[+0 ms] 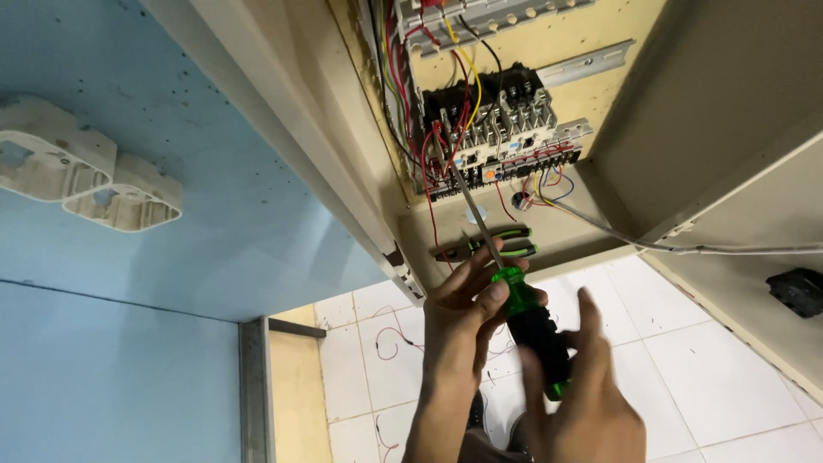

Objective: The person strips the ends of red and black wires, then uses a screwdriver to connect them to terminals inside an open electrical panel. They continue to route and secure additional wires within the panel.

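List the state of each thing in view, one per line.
Cabinet door: swung open.
Screwdriver: held up, tip in the wired terminal block.
Left hand: gripping the screwdriver near the shaft.
Right hand: blurred, at the handle's end.
Pliers: lying shut on the cabinet ledge.

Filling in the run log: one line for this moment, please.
left hand: steadies green-and-black screwdriver | right hand: on handle, blurred | tip: at wired terminal block | green-handled pliers: on cabinet ledge

Even, soft indoor light fills the frame — no hard shadows, just mild shading inside the cabinet (514, 223) at upper centre. My right hand (591, 403) at the bottom smears with motion blur; my left hand (463, 317) stays sharper. Straight lines lean toward the frame's edges.
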